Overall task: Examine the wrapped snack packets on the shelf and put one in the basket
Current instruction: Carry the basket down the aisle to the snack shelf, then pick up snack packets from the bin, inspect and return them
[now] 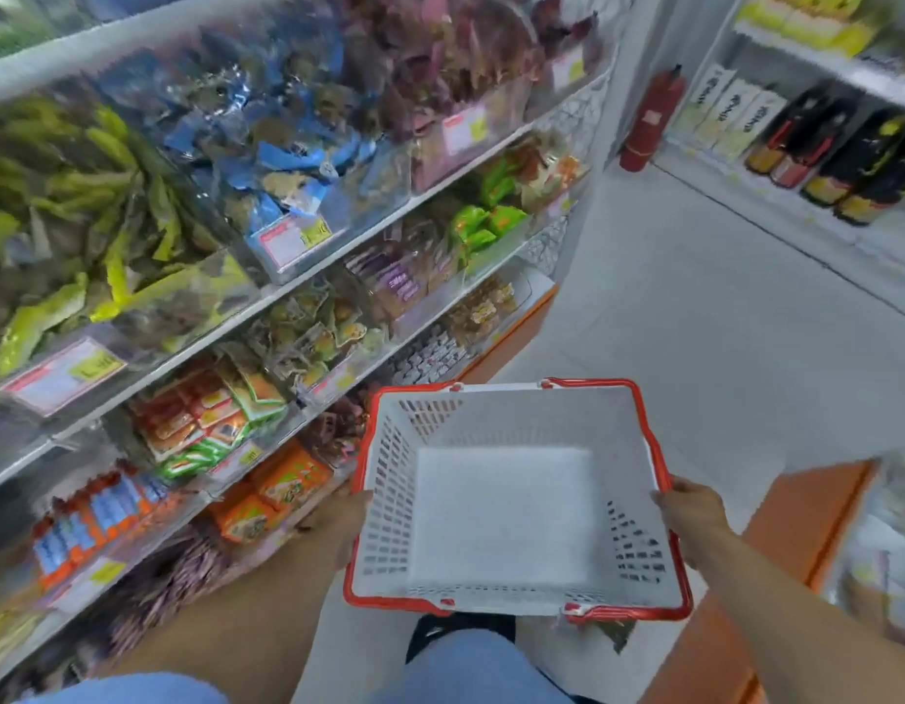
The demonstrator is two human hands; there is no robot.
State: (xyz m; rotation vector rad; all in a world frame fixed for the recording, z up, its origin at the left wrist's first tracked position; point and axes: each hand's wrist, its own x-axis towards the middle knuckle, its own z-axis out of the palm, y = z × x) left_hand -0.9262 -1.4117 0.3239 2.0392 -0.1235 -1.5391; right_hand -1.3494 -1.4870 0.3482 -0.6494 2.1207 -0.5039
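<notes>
Between hands (344, 520) (691, 508): basket (511, 520), both gripping rim; packets (282, 160) left.

Nothing legible anywhere. Pink-and-yellow price tags (295, 239) on the snack shelf (308, 282) edges too blurred to read. Dark vertical characters on the pale boxes (732, 111) at far right, likewise too smeared to make out.

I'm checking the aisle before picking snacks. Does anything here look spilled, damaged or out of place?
Nothing stands out. The snack packets sit heaped inside their clear shelf bins, none on the floor. The white basket looks intact and empty, held by the left hand and right hand at its sides. A red fire extinguisher stands upright by the wall.
</notes>
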